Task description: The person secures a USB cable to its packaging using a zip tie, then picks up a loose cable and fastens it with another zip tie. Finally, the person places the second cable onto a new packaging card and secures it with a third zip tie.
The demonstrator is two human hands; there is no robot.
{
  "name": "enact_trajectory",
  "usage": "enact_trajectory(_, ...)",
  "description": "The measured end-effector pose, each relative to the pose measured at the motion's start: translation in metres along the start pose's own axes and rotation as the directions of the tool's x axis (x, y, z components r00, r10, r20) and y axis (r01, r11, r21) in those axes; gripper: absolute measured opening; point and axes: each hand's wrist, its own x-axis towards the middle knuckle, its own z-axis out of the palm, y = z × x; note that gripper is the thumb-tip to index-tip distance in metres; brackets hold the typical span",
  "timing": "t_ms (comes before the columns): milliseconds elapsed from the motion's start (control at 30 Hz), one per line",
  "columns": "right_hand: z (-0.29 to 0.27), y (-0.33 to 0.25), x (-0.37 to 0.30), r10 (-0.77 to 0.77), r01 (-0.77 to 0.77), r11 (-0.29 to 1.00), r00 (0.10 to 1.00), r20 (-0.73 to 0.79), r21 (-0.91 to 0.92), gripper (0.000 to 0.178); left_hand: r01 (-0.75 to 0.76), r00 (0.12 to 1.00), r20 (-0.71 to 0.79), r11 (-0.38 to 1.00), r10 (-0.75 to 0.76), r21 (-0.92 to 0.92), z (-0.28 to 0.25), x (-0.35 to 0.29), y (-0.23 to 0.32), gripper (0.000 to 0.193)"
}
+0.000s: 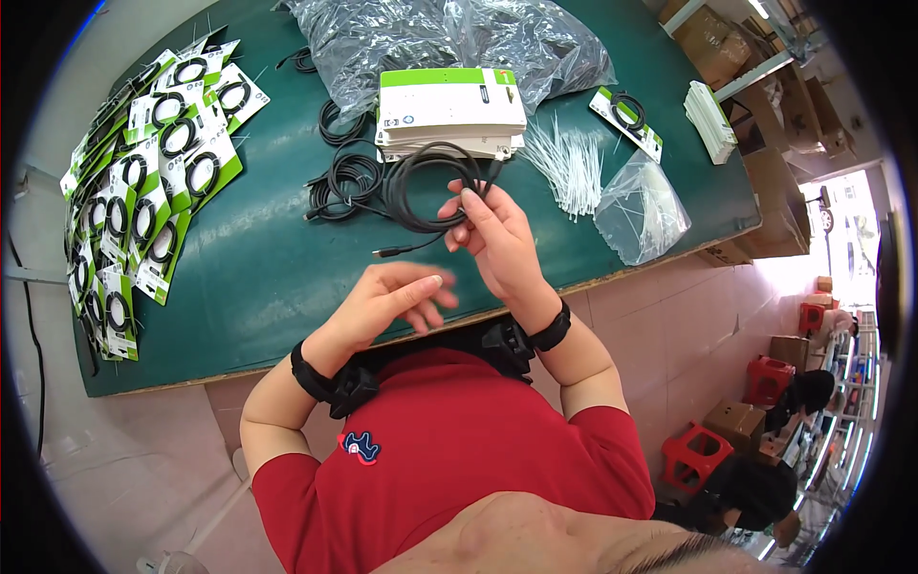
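A coiled black cable [398,203] is pinched between the thumb and fingers of my right hand [497,234], above the table's near side. One plug end hangs below the coil, pointing left. My left hand [397,297] hovers near the table's front edge, below the coil. Its fingers are partly blurred, loosely bent and apart, with nothing in them. Just beyond the coil is a stack of white and green packaging cards [445,105]. More coiled black cables [346,182] lie left of the held one. White cable ties [566,172] are spread to the right of the stack.
Many carded cables [143,191] are heaped on the green table [258,287] at left. Clear plastic bags [382,43] lie at the back. A bag of ties [643,210], one carded cable [626,122] and another card stack [710,122] are at right. Red stools [696,454] stand on the floor.
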Motion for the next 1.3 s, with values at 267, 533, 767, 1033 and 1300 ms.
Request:
enact_trajectory(267, 0.017, 0.013, 0.002, -0.017, 0.035, 0.96, 0.998, 0.065, -0.28, 0.03, -0.586, 0.681, -0.577, 0.808, 0.45, -0.061, 0.025, 0.033, 0.005, 0.048)
enact_trajectory(533, 0.02, 0.021, 0.005, -0.243, 0.226, 0.901, 0.97, 0.0, -0.371, 0.043, -0.738, 0.637, -0.493, 0.653, 0.592, -0.17, 0.013, 0.042, -0.005, 0.043)
enact_trajectory(767, 0.024, 0.022, 0.009, -0.234, 0.216, 0.957, 0.969, -0.074, -0.192, 0.045, -0.622, 0.712, -0.518, 0.768, 0.474, -0.154, 0.017, 0.039, -0.008, 0.041)
enact_trajectory(1033, 0.019, 0.013, 0.008, -0.099, 0.103, 0.962, 0.995, 0.029, -0.252, 0.044, -0.534, 0.798, -0.399, 0.836, 0.45, -0.125, 0.012, 0.031, 0.001, 0.041)
enact_trajectory(1300, 0.019, 0.022, 0.003, -0.066, 0.067, 0.966, 0.998, 0.01, -0.251, 0.038, -0.384, 0.904, -0.194, 0.923, 0.38, 0.019, -0.002, 0.016, 0.016, 0.043)
